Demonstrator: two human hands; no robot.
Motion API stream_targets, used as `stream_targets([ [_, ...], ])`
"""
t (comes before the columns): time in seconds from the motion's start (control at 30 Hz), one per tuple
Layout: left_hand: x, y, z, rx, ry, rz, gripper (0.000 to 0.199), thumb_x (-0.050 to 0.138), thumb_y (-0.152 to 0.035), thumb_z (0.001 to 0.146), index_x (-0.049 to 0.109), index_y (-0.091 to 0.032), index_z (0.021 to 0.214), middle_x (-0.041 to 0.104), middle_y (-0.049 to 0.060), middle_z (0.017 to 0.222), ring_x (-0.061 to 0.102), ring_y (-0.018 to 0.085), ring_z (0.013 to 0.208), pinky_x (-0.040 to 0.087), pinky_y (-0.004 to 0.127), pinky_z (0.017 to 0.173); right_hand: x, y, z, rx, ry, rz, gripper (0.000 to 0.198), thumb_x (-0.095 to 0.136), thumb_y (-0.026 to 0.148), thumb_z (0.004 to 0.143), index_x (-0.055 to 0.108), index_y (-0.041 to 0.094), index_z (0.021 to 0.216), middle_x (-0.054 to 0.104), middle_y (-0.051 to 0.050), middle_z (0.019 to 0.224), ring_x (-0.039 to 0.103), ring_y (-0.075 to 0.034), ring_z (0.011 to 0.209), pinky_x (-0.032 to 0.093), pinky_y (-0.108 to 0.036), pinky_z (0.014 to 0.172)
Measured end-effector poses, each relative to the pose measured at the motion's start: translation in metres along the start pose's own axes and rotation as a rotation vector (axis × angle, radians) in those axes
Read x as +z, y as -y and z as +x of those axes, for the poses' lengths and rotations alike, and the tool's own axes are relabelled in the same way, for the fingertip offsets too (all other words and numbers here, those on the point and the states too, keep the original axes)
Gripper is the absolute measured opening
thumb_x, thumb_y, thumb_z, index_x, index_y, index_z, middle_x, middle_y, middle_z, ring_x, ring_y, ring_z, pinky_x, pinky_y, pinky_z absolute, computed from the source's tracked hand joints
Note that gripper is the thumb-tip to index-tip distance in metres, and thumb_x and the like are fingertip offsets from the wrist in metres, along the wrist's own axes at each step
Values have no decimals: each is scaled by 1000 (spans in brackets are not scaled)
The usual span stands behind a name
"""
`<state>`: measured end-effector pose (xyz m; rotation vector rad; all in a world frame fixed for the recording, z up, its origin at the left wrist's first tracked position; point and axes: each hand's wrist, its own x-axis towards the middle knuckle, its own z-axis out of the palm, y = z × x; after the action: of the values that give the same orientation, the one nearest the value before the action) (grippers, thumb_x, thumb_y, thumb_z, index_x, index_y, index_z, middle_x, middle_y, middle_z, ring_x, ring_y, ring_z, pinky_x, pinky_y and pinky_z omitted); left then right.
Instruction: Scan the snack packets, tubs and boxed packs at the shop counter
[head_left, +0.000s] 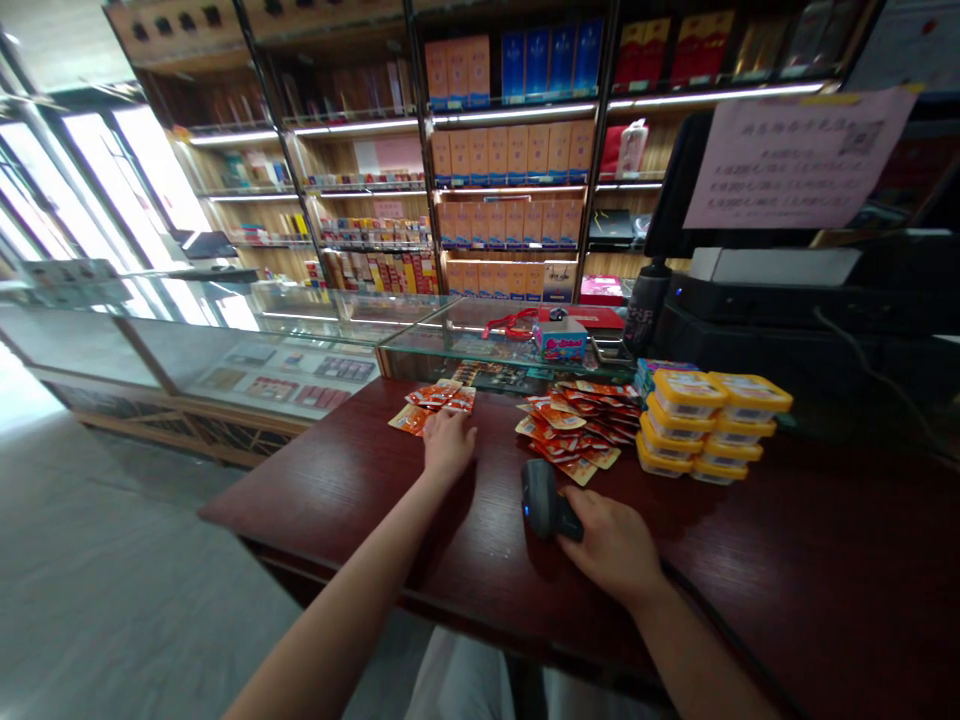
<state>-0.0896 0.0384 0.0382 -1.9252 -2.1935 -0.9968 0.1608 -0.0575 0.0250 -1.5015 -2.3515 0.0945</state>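
Dark-red table carries a left sachet pile at the left grip, hold indeterminable, and a right sachet pile, the right grip, nearer, being closed around a black scanner.

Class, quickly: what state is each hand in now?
Left hand: at the smaller packet pile; grip cannot be told.
Right hand: closed, holding the scanner.

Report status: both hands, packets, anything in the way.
Left hand at the smaller packet pile, grip unclear. Right hand holding the barcode scanner. Larger packet pile beside stacked yellow-lidded tubs. Nothing visible blocking the left hand.
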Motion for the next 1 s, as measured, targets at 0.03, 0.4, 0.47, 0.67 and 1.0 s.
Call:
stream_targets([
  [0.03, 6, -10, 4, 23, 14, -134, 21, 61, -23, 76, 70, -18, 94, 66, 13, 98, 58, 28, 97, 43, 40, 89, 0, 0, 0, 0, 0, 2, 37, 54, 29, 80, 54, 22, 116, 65, -5, 98, 62, -21, 90, 39, -29, 75],
  [0.4, 28, -86, 41, 379, 90, -263, 23, 62, -4, 64, 74, -22, 74, 63, 8, 83, 55, 24, 92, 42, 35, 90, -4, 0, 0, 6, 0, 17, 31, 54, 33, 81, 56, 23, 111, 65, -4, 94, 62, -21, 88, 39, -29, 73],
  [0.47, 28, -88, 43, 455, 135, -215, 24, 62, -4, 64, 74, -23, 73, 62, 8, 86, 54, 25, 94, 41, 35, 90, -3, -1, 0, 2, -7, 21, 33, 54, 32, 81, 55, 23, 113, 65, -3, 95, 62, -21, 88, 39, -30, 73],
  [0.67, 27, -92, 41, 636, 152, -44, 22, 54, -14, 77, 74, -22, 77, 65, 9, 88, 51, 23, 91, 41, 35, 83, 0, -3, 1, -8, -18, 29, 34, 53, 32, 81, 55, 22, 113, 65, -4, 97, 62, -21, 87, 38, -29, 72],
  [1.0, 29, -52, 20, -25, -214, -941, 5, 50, -18, 79, 54, -18, 82, 57, 1, 75, 54, 14, 71, 43, 26, 69, -5, -1, 0, 14, 14, 36, 37, 53, 31, 80, 54, 23, 116, 66, -4, 98, 61, -21, 89, 38, -28, 73],
])
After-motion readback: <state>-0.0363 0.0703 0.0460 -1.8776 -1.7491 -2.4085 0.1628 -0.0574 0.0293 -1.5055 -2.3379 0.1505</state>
